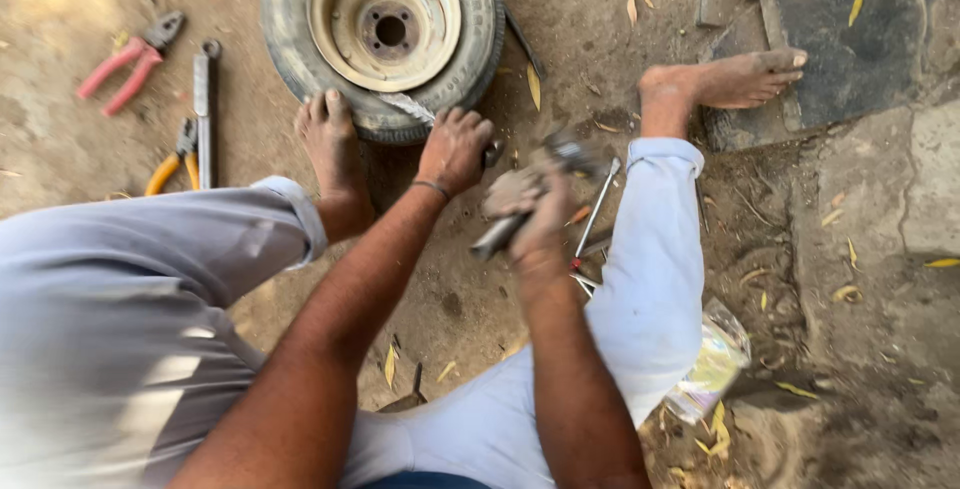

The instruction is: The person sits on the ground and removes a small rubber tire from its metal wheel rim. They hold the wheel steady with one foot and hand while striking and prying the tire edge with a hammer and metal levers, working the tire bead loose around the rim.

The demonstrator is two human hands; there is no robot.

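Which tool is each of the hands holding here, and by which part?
The right hand grips a hammer-like tool by its grey handle, blurred in motion. The left hand rests at the tyre edge; whether it grips anything cannot be told.

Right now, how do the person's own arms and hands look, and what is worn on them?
Both arms are bare, with no sleeves or gloves in view. The left hand has a thin dark band at its wrist. The right hand is motion-blurred; nothing worn shows on it.
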